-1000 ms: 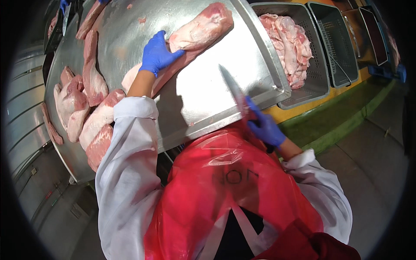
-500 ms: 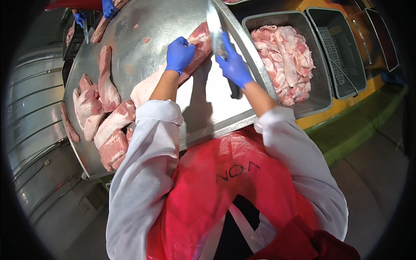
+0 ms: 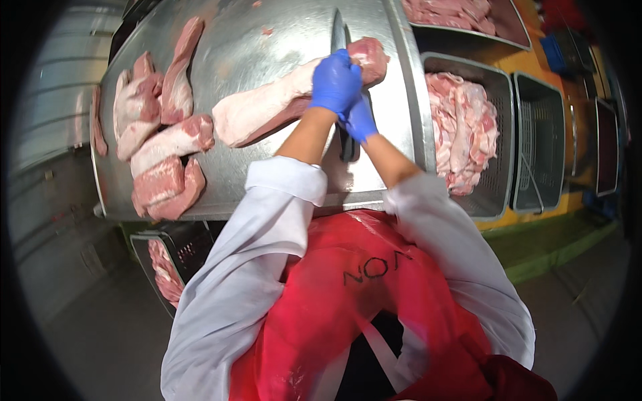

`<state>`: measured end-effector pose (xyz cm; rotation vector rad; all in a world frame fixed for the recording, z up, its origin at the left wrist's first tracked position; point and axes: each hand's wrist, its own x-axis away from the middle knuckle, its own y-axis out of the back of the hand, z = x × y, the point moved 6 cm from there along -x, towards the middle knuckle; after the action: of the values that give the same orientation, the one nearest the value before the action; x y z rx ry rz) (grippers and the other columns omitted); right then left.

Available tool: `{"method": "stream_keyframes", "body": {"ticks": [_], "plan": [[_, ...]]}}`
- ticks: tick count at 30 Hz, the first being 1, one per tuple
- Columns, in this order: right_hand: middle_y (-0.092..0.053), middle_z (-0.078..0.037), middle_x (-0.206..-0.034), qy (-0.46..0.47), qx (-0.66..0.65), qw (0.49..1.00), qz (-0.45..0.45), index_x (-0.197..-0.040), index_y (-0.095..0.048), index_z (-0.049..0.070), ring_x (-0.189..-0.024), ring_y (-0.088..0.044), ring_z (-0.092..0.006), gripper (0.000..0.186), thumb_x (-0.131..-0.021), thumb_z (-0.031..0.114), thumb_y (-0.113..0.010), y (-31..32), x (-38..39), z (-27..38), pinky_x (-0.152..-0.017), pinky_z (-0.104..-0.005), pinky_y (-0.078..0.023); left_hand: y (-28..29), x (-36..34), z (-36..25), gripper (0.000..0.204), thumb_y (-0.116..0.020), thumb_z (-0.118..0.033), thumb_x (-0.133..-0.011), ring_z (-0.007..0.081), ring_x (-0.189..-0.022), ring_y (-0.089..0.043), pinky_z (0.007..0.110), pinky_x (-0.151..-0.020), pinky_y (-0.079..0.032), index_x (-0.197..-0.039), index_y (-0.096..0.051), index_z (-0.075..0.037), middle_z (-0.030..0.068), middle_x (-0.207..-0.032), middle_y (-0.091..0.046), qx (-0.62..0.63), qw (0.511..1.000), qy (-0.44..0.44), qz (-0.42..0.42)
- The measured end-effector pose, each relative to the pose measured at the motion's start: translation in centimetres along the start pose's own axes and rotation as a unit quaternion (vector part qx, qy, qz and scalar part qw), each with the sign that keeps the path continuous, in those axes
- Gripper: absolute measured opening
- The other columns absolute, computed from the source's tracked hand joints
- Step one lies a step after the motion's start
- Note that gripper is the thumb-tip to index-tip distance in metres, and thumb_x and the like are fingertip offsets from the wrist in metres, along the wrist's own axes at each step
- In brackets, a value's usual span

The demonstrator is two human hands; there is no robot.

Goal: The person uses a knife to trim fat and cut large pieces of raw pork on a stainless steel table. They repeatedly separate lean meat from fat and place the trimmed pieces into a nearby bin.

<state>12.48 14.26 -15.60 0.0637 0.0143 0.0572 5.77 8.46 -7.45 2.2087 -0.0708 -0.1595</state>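
Two blue-gloved hands overlap now on my feed; half a second ago I had them apart. The left hand (image 3: pixel 336 83) lies over the pale end part of the long cut of meat (image 3: pixel 261 110), fingers curled; I cannot tell whether they grip the meat. The right hand (image 3: pixel 361 121), partly hidden behind it, is closed on the knife (image 3: pixel 339 30), whose blade points away from the person and whose dark handle sticks out on the near side. Earlier that knife stood to the right of the meat; now it crosses near its red right end. The cut lies on the metal table (image 3: pixel 267 194), between the other meat pieces (image 3: pixel 172 140) and the grey crate (image 3: pixel 505 100). A lower-left bin (image 3: pixel 144 250) has come into view.
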Motion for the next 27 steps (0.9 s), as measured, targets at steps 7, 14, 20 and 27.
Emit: {"method": "stream_keyframes", "body": {"ticks": [7,14,20,27], "plan": [[-0.065,-0.009,-0.084,-0.067,0.052,0.996,-0.019,-0.159,-0.021,0.017,-0.063,-0.059,-0.0118,0.078,-0.091,0.006,-0.057,8.6,9.3,0.7,-0.059,-0.0303,-0.051,4.3,1.8,15.0,0.010,-0.059,-0.012,-0.092,0.0181,-0.063,-0.055,0.036,-0.061,-0.049,-0.086,-0.059,-0.003,0.0071,-0.069,-0.061,0.462,0.872,0.159,-0.016],[-0.059,-0.005,-0.088,-0.095,-0.040,0.987,-0.120,-0.160,-0.011,0.024,-0.057,-0.052,-0.0075,0.084,-0.094,-0.006,-0.052,17.3,4.0,4.3,-0.045,-0.0218,-0.044,6.1,5.9,4.1,0.033,-0.064,-0.020,-0.083,0.0366,-0.122,-0.053,0.048,-0.104,-0.042,-0.115,-0.065,-0.011,0.0196,-0.121,-0.061,-0.204,0.944,-0.259,0.007],[-0.059,-0.006,-0.090,-0.128,-0.069,0.981,-0.130,-0.160,-0.012,0.023,-0.057,-0.053,-0.0080,0.084,-0.093,-0.007,-0.052,15.0,4.5,4.0,-0.044,-0.0212,-0.044,6.4,2.1,0.4,0.026,-0.064,-0.037,-0.078,0.0295,-0.085,-0.062,0.047,-0.084,-0.042,-0.079,-0.071,-0.012,0.0107,-0.082,-0.064,-0.238,0.929,-0.239,0.153],[-0.057,0.000,-0.071,-0.137,-0.005,0.985,-0.106,-0.160,-0.013,0.027,-0.052,-0.049,-0.0061,0.086,-0.090,-0.001,-0.054,14.1,6.3,2.9,-0.046,-0.0236,-0.044,10.1,4.3,2.5,0.071,-0.071,-0.045,-0.079,0.0376,-0.126,-0.052,0.054,-0.110,-0.031,-0.137,-0.052,-0.009,0.0207,-0.140,-0.052,-0.287,0.918,-0.262,0.073]]}}
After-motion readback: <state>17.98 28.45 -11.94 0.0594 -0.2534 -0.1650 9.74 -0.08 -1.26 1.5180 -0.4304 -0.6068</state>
